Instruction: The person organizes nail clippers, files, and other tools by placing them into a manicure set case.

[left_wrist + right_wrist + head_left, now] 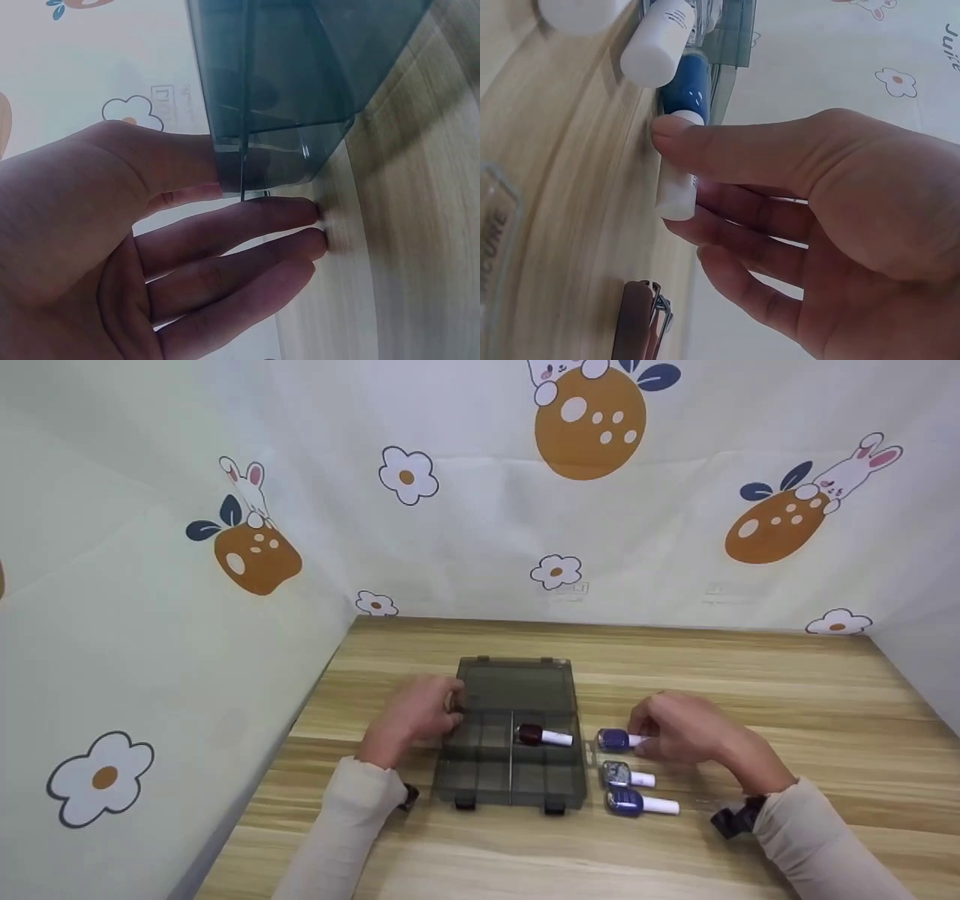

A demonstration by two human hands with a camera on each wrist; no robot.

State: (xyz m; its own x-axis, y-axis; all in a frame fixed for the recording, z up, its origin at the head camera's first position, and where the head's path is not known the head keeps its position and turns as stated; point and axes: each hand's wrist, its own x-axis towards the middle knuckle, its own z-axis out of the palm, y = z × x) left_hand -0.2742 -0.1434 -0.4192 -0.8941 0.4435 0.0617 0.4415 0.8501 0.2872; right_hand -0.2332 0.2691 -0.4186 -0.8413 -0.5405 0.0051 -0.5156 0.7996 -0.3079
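Observation:
My right hand [686,727] pinches the white cap of a blue nail polish bottle [613,739] lying on the table, right of the box; the right wrist view shows thumb and fingers on that cap [679,187]. At the left side of a translucent dark plastic box [474,780], its lid folded back, is my left hand [424,709]. In the left wrist view its thumb shows through the box wall [281,142], with the fingers [225,232] on the near side. A dark red nail polish bottle [531,734] lies in the box's right half.
A glittery grey polish bottle [617,774] and another blue polish bottle [624,802] lie right of the box. In the right wrist view, a brown tool with metal parts [634,322] and a clear lettered piece [496,232] rest on the wooden table [825,720]. Printed curtains surround it.

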